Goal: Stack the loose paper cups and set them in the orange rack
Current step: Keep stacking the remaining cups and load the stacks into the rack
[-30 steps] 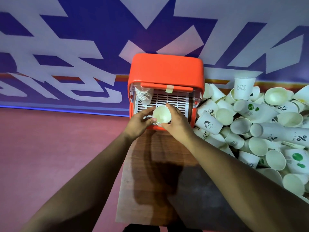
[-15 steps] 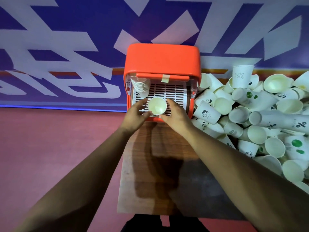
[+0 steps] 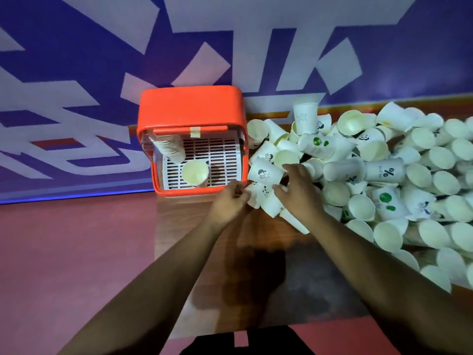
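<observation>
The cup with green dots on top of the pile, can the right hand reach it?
Probably yes. The cup with green dots lies on top of the pile, just beyond the right hand, with nothing covering it.

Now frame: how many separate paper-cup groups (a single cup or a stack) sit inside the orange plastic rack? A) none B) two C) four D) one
B: inside the orange plastic rack, a tall stack of white paper cups leans in the back-left corner. A second white paper cup, mouth up, stands apart near the front of the white slatted floor.
</observation>
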